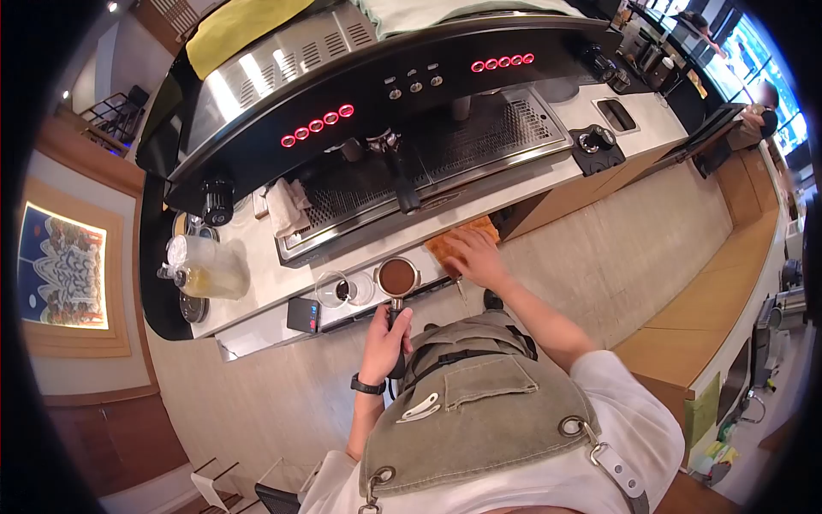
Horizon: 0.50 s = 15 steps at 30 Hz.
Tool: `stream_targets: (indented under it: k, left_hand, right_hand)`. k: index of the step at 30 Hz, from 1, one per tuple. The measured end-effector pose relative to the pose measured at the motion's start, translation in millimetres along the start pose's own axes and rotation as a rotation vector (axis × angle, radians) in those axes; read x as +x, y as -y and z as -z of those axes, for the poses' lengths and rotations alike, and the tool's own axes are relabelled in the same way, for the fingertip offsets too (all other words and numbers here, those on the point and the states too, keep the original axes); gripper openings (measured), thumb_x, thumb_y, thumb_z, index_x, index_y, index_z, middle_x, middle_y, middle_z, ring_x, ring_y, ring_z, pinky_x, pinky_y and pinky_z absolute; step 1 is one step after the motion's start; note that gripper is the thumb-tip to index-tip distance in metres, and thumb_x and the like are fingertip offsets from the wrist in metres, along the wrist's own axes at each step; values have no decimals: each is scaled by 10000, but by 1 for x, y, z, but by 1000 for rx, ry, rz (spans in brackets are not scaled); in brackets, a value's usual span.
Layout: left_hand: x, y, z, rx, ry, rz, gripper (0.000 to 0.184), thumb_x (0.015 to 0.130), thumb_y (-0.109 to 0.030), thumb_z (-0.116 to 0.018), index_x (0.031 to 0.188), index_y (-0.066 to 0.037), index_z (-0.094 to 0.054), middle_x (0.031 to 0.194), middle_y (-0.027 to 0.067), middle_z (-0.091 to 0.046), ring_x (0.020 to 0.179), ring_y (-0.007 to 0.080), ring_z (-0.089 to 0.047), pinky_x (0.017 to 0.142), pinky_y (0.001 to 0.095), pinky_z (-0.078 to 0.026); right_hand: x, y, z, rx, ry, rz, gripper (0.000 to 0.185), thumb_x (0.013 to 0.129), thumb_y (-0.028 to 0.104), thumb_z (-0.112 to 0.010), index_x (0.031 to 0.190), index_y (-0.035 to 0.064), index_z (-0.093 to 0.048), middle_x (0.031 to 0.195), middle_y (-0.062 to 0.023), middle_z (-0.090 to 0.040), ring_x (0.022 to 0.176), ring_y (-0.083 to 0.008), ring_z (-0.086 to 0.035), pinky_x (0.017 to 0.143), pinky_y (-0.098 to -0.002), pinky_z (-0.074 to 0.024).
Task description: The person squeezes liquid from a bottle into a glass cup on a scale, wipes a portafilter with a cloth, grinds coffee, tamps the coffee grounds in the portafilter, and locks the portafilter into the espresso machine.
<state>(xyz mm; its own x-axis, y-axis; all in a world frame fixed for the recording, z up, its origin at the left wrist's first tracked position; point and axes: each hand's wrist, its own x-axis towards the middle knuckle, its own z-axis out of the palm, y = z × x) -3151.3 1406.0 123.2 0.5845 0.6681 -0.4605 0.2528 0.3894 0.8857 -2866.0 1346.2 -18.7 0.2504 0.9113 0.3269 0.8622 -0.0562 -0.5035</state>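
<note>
My left hand (383,344) is wrapped round the handle of a portafilter (397,277), held level with its basket full of brown ground coffee. My right hand (476,257) is on an orange cloth (462,243) at the counter's front edge, its fingers bent over the fabric. Just left of the portafilter, a clear glass cup (332,289) with something dark in it stands on a low white ledge. Beside the cup lies a small black scale (303,315) with a lit display.
The espresso machine (419,111) spans the counter, with another portafilter (399,176) locked in. A beige cloth (287,207) and plastic jug (208,267) are at left. A black tamping stand (597,147) is at right. Another person (753,120) is far right.
</note>
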Motion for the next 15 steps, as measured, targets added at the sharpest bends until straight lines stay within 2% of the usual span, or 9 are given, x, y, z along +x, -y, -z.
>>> stream_targets:
  k: [3,4,7,10,13,15]
  left_hand:
    - [-7,2,-2,14,-28,0,297,1043,-287,-653,1015,-41,-490,738,8,-553,513,93,-541,466,252,-440]
    - [-9,2,-2,3,-32,15,298,1043,-288,-653,1014,-41,-488,738,8,-554,512,94,-541,464,252,-439]
    - [-14,7,-3,-22,-49,66,301,1043,-294,-653,1015,-45,-486,739,10,-556,509,95,-539,459,253,-437]
    - [-9,11,-2,-6,-65,76,302,1041,-302,-653,1014,-50,-488,739,9,-557,510,94,-539,457,252,-436]
    - [-3,13,-3,4,-52,71,304,1039,-307,-656,1008,-52,-493,739,7,-555,513,93,-539,459,252,-437]
    - [6,11,-6,8,-42,63,305,1039,-308,-656,1005,-50,-497,739,5,-552,514,93,-538,463,253,-440]
  right_hand:
    - [11,0,-35,-347,233,-109,603,1031,579,-474,1545,263,-488,1536,-149,-491,1500,-355,-350,1242,-628,-132]
    - [13,-3,-42,-346,328,-172,672,1027,661,-376,1578,281,-438,1580,-153,-444,1538,-393,-269,1229,-692,-51]
    - [3,-2,-50,-374,228,-193,639,1037,619,-410,1568,267,-455,1587,-159,-439,1548,-394,-253,1225,-699,-47]
    - [-16,-22,-67,-429,22,-33,578,1059,519,-443,1560,232,-470,1603,-161,-423,1556,-363,-260,1259,-624,-92]
    - [-32,-57,-49,-21,109,53,520,1089,394,-436,1545,148,-483,1565,-172,-477,1509,-343,-359,1265,-498,-207]
    - [-32,-50,4,317,304,-541,486,1097,333,-422,1507,86,-506,1506,-166,-543,1436,-325,-462,1213,-439,-315]
